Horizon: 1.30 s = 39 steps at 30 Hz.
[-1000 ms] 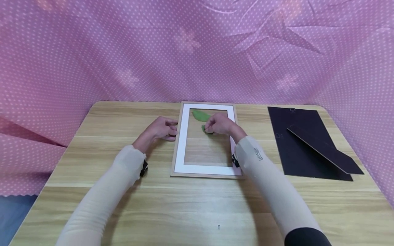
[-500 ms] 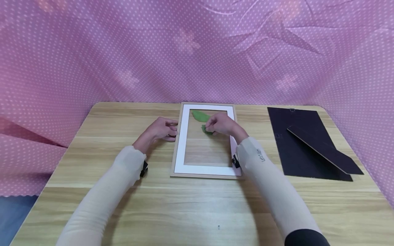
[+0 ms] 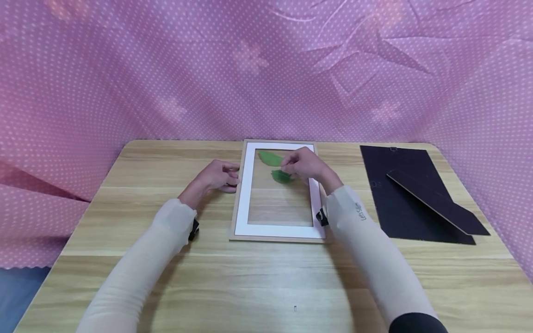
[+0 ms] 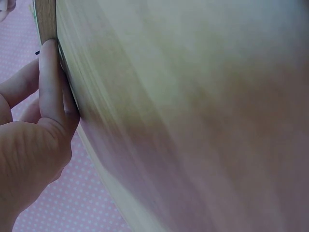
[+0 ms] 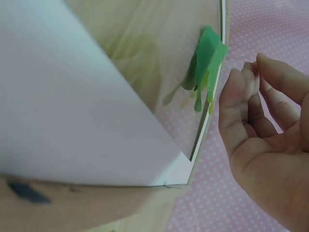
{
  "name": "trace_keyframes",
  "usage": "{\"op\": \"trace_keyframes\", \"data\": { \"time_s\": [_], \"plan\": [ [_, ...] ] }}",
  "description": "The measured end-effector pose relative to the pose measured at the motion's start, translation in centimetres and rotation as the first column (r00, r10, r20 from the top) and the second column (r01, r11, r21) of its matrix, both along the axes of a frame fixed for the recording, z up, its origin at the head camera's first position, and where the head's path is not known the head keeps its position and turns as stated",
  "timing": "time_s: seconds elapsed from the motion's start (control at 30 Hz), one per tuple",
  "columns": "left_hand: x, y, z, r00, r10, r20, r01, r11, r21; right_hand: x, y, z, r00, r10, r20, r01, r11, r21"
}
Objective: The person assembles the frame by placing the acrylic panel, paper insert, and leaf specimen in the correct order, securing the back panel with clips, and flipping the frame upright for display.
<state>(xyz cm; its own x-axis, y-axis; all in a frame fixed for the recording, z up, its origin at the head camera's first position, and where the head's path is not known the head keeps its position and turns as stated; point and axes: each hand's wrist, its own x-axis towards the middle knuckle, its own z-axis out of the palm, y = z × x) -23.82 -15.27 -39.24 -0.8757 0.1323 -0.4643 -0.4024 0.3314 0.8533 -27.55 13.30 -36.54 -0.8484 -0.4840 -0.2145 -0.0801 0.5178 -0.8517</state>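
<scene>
A picture frame (image 3: 266, 239) with a thin wooden rim and white mat (image 3: 276, 231) lies on the table. A lighter green leaf (image 3: 269, 158) rests in its upper opening. Just below lies a darker green leaf (image 3: 281, 176), its right end partly behind my right hand (image 3: 306, 163). That hand hovers over the frame, fingers loosely bent and thumb near them; in the right wrist view it holds nothing and stands apart from the leaves (image 5: 208, 63). My left hand (image 3: 215, 176) touches the frame's left side, and the left wrist view has a finger (image 4: 50, 82) against the wooden edge.
To the right lies a black backing board (image 3: 410, 208) with its stand leg (image 3: 437, 201) tilted out across it. A tiny dark-edged piece (image 3: 295, 308) lies near the table's front. Pink dotted cloth (image 3: 250, 83) hangs behind the wooden table (image 3: 237, 277).
My right hand has let go of the darker leaf and moved slightly up and right, uncovering more of it. My left hand has stayed at the frame's side.
</scene>
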Motion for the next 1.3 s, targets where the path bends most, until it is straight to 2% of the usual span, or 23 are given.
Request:
{"op": "trace_keyframes", "data": {
  "time_s": [0.23,0.47,0.73,1.07,1.3],
  "plan": [
    [0.0,-0.1,0.0,1.000,-0.009,-0.001,0.009,1.000,-0.004,0.4,0.8,0.3,1.000,0.001,-0.014,-0.001,0.999,-0.035],
    [0.1,-0.2,-0.1,1.000,-0.017,0.004,0.017,1.000,-0.004,1.0,1.5,0.7,0.998,-0.003,0.055,0.008,0.995,-0.099],
    [0.3,0.0,0.1,1.000,-0.010,-0.001,0.010,1.000,0.008,1.4,2.8,1.2,0.998,-0.061,0.019,0.062,0.995,-0.076],
    [0.1,0.0,0.5,1.000,-0.018,0.005,0.018,1.000,-0.005,1.5,5.3,0.9,0.997,-0.081,-0.009,0.081,0.996,-0.047],
    [-0.1,-0.1,0.2,1.000,-0.023,0.013,0.023,1.000,0.004,2.1,6.6,0.9,0.995,-0.094,-0.021,0.094,0.996,-0.008]
  ]
}}
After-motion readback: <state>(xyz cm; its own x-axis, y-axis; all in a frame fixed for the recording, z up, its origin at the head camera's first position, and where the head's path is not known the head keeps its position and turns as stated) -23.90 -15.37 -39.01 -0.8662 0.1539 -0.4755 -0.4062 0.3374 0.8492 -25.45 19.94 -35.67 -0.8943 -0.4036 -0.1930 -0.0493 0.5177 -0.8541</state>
